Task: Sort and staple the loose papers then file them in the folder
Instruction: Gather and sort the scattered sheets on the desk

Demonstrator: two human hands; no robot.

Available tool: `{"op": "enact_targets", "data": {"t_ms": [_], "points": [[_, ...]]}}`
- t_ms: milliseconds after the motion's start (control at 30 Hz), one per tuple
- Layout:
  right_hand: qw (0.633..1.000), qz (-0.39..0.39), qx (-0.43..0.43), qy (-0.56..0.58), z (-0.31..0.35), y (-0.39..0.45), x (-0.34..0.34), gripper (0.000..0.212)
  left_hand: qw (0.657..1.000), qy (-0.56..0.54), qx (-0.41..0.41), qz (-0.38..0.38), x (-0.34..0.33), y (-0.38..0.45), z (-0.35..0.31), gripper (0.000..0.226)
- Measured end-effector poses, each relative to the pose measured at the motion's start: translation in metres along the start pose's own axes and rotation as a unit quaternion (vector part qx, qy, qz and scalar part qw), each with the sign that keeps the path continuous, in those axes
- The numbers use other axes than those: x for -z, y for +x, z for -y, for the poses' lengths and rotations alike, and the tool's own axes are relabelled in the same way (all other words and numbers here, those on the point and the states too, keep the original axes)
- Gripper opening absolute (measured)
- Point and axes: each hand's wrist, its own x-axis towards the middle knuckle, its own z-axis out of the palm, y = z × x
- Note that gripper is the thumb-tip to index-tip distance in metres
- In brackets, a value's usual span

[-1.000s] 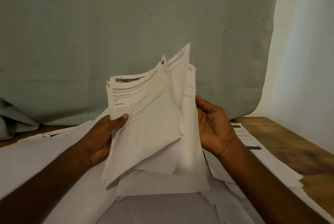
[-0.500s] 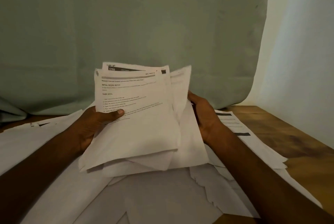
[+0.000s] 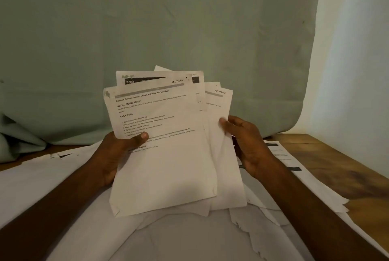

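Both forearms reach forward over the worktop (image 3: 336, 166), raised, palms turned inward. My left hand (image 3: 117, 155) grips the fanned stack of papers (image 3: 168, 155) at its left edge, thumb pressed flat on the printed top sheet. My right hand (image 3: 246, 147) pinches the rear sheets at the right edge, fingers curled behind. Stack held upright above loose white sheets (image 3: 63, 187) lying on the wood-grain top; thin, creased paper, some edges torn. Pale green cloth (image 3: 168, 18) hangs behind

Both hands, L (image 3: 117, 155) & R (image 3: 248, 147), grip fanned papers (image 3: 168, 155) above table (image 3: 336, 166).
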Motion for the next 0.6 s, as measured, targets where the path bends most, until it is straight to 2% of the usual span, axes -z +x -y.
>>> {"op": "enact_targets", "data": {"t_ms": [67, 233, 400, 500, 600], "points": [[1.0, -0.008, 0.021, -0.003, -0.0019, -0.0009, -0.0007, 0.033, 1.0, -0.005, -0.01, -0.015, -0.0006, 0.001, 0.0005, 0.051], [0.995, -0.057, 0.054, 0.058, -0.0057, -0.0017, -0.0025, 0.033, 0.998, -0.016, -0.029, -0.044, 0.0028, 0.0056, 0.003, 0.048], [0.99, -0.082, 0.049, 0.105, -0.0096, -0.0007, -0.0073, 0.034, 0.997, -0.026, -0.04, -0.064, 0.0067, 0.0088, 0.0034, 0.055], [0.988, -0.089, 0.054, 0.115, -0.0094, 0.0008, -0.0058, 0.036, 0.997, -0.035, -0.037, -0.056, 0.0046, 0.0078, 0.004, 0.051], [0.987, -0.091, 0.063, 0.113, -0.0093, 0.0016, -0.0051, 0.049, 0.997, -0.04, -0.032, -0.049, 0.004, 0.0058, 0.0037, 0.051]]}}
